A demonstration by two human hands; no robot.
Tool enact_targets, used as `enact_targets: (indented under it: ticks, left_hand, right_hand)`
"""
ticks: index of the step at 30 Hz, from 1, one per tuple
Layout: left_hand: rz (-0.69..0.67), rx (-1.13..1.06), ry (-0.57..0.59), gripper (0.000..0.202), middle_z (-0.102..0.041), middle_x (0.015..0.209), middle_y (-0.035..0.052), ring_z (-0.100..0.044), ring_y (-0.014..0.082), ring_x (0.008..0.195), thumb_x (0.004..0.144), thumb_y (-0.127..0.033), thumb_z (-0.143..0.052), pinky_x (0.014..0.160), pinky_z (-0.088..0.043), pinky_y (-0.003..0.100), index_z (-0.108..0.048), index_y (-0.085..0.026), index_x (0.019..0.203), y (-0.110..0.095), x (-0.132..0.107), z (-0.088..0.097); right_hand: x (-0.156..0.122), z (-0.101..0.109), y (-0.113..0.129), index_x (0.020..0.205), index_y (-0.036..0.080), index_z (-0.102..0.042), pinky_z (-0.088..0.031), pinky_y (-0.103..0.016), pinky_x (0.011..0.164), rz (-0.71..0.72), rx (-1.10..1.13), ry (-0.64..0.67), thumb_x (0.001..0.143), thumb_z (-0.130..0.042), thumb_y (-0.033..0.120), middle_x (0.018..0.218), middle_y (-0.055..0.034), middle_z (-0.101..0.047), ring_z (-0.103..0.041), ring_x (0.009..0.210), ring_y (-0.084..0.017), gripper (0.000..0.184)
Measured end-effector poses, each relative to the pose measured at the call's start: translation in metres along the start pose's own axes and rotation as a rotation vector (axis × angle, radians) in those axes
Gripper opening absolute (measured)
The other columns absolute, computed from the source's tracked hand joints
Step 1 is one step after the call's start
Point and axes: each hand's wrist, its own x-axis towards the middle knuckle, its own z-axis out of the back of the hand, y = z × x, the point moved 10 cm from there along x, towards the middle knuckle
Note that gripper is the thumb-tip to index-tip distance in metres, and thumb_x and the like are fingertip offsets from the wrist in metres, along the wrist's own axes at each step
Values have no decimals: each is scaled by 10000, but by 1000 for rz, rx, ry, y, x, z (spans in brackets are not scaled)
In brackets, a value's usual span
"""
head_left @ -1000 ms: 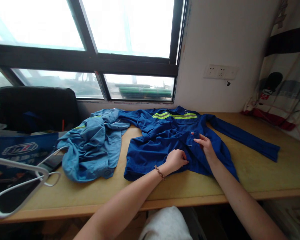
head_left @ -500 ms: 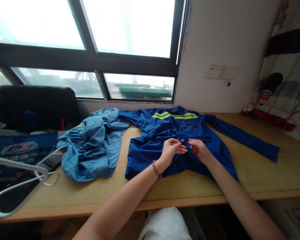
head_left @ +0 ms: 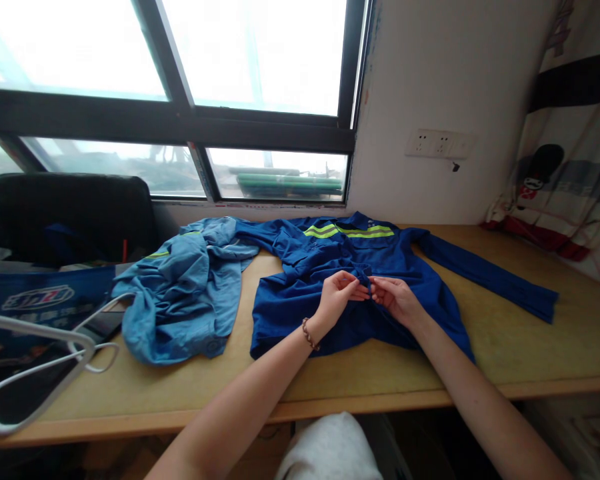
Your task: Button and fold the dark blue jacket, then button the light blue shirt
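Observation:
A dark blue work shirt (head_left: 300, 307) with a yellow and grey reflective stripe across the chest lies spread on the table, its collar toward the window. My left hand (head_left: 341, 295) pinches the front edge of the shirt near its middle. Close beside it, fingertips almost touching, my right hand (head_left: 394, 298) grips the same front edge, which is lifted and bunched between them. Whether a button sits in the fingers is too small to tell. To the left lies a crumpled light blue shirt (head_left: 180, 300), touching the dark shirt's sleeve.
White hangers (head_left: 87, 347) stick out over the table's left end. A blue printed bag (head_left: 45, 300) and a black chair back (head_left: 75, 213) stand at the left. The wooden table (head_left: 520, 360) runs below the window, with a curtain (head_left: 545, 180) at the right.
My fingers have shifted slightly on the shirt's front edge. The strip of cloth that stood up between my hands is now folded smaller between the fingertips.

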Motion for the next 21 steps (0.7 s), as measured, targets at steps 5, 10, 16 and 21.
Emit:
enact_targets:
  ticks: [5, 10, 16, 21]
  left_hand:
    - [18, 85, 1, 258, -660, 643, 67, -643, 184, 594, 661, -337, -649, 590, -527, 302, -534, -119, 735, 5, 2, -1]
    - [13, 144, -17, 255, -646, 626, 46, -633, 169, 594, 619, -332, -679, 612, -526, 285, -603, -105, 707, 8, 2, 1]
    - [22, 185, -42, 298, -623, 639, 20, -611, 143, 594, 639, -394, -653, 586, -523, 269, -593, -122, 744, 11, 2, 4]
    - [29, 196, -91, 259, -571, 588, -10, -578, 112, 555, 615, -324, -686, 530, -504, 228, -535, -131, 697, 18, 2, 10]
  right_hand:
    - [1, 10, 5, 760, 146, -672, -424, -205, 454, 102, -186, -99, 612, -698, 319, 565, -6, -619, -541, 464, -95, 229]
    - [-6, 6, 28, 714, 154, -634, -398, -226, 451, 334, -550, -184, 612, -683, 373, 522, 11, -583, -508, 453, -110, 247]
    - [-20, -11, 39, 691, 179, -559, -367, -220, 461, 490, -892, -215, 704, -600, 356, 508, 28, -537, -489, 462, -110, 182]
    - [-25, -22, 41, 690, 191, -542, -362, -223, 484, 552, -1070, -213, 732, -566, 301, 524, 28, -541, -499, 475, -112, 120]
